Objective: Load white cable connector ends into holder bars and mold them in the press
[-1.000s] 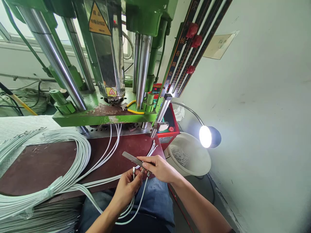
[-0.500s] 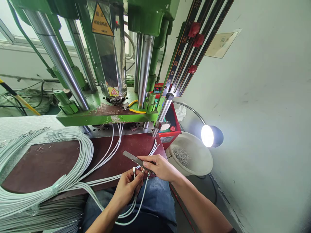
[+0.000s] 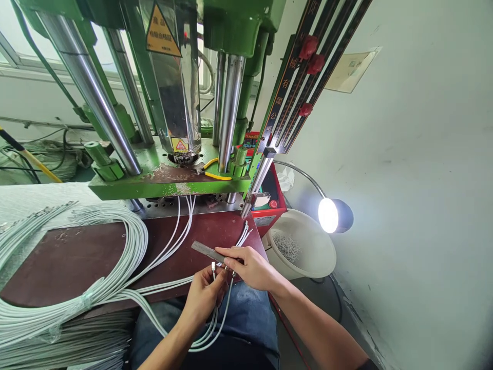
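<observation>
**Both hands closed on cable ends at the counter's front edge**

From my remote seat I see the left hand (image 3: 203,297) curled shut around a few white cables (image 3: 210,334). Its thumb and fingers pinch one of them just below a small connector tip (image 3: 213,266) that points straight up. Below the hand these cables hang in a slack loop over the person's jeans (image 3: 250,313) and then run back up to the left.

The right hand (image 3: 250,267) meets the left from the other side, with the fingertips of the two almost touching. It is closed on a flat grey metal strip (image 3: 206,251), which sticks out to the left and slightly upward over the counter (image 3: 77,257). A second cable end sits under its fingers, but I cannot tell how it is gripped.

More white cable runs from the hands across the dark red-brown counter. Some strands go up under the green press (image 3: 165,180), others join the big cable bundle (image 3: 131,241) coiled on the left.

To the right of the counter stands a white basin (image 3: 319,257) holding small pale scraps. A lit gooseneck lamp (image 3: 331,216) hangs just above the basin's rim, and a red control box (image 3: 271,203) sits behind it against the press.
</observation>
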`<action>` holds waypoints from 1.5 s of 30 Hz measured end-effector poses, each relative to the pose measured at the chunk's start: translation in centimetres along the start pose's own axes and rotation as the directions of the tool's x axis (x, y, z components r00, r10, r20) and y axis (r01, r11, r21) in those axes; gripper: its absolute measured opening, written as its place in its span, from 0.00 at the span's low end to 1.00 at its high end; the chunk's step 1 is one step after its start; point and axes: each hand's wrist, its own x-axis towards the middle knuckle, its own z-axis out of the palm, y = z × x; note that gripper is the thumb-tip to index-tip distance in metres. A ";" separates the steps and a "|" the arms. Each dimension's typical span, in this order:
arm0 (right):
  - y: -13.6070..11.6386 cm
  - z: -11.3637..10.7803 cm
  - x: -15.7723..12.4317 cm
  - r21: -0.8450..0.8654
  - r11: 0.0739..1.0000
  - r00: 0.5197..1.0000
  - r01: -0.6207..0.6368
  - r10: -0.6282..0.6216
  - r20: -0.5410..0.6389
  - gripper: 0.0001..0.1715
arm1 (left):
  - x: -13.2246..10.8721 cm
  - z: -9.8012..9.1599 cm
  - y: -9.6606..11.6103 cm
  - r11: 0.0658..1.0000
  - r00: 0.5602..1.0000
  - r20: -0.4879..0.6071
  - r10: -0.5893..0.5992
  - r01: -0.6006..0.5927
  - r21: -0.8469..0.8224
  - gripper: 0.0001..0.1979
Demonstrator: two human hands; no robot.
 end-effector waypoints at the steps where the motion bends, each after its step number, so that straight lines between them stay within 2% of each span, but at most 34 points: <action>1: 0.1 0.0 0.0 -0.003 1.000 1.000 0.007 -0.007 -0.003 0.23 | 0.0 0.0 0.1 1.000 1.000 0.001 0.000 0.000 0.001 0.23; 5: 0.4 -0.2 0.2 -0.018 1.000 0.999 0.011 -0.012 -0.037 0.23 | 0.1 -0.4 0.2 1.000 1.000 0.016 -0.005 0.005 0.017 0.20; 10: 0.4 -0.7 0.3 -0.005 1.000 0.998 -0.013 0.013 -0.055 0.24 | -0.1 -2.0 0.6 0.999 0.993 -0.111 0.042 -0.044 -0.012 0.16; 14: 0.6 -1.2 0.3 -0.038 0.998 0.995 -0.044 0.040 -0.094 0.24 | -0.3 -2.5 1.0 0.984 0.999 -0.038 0.007 -0.013 -0.176 0.17; 16: 0.7 -1.4 0.3 -0.043 0.997 0.993 -0.058 0.054 -0.105 0.23 | -0.4 -2.5 1.1 0.981 1.000 -0.001 0.007 -0.007 -0.195 0.17; 18: 0.8 -1.6 0.3 -0.024 0.996 0.994 -0.081 0.079 -0.078 0.23 | -0.4 -2.5 1.1 0.989 0.999 0.022 0.028 -0.024 -0.143 0.17; 21: 0.8 -1.8 0.2 0.038 0.994 0.995 -0.101 0.101 -0.010 0.24 | -0.4 -2.4 1.2 0.995 0.996 0.029 0.090 -0.091 0.035 0.13; 24: 0.7 -1.8 0.2 0.094 0.991 0.996 -0.090 0.088 0.028 0.25 | -0.4 -2.2 1.3 0.972 0.990 0.035 0.139 -0.144 0.184 0.16; 26: 0.6 -1.7 0.2 0.122 0.990 0.997 -0.076 0.071 0.043 0.24 | -0.4 -2.1 1.3 0.963 0.988 0.036 0.148 -0.152 0.224 0.18; 30: 0.7 -1.3 0.4 0.156 0.986 0.997 -0.058 0.049 0.062 0.23 | -0.3 -2.1 1.1 0.962 0.991 0.040 0.130 -0.136 0.239 0.21; 45: 0.6 -1.3 0.6 0.086 0.996 0.998 -0.040 0.035 0.056 0.23 | -0.4 -1.7 1.1 0.979 0.997 -0.002 0.082 -0.080 0.190 0.27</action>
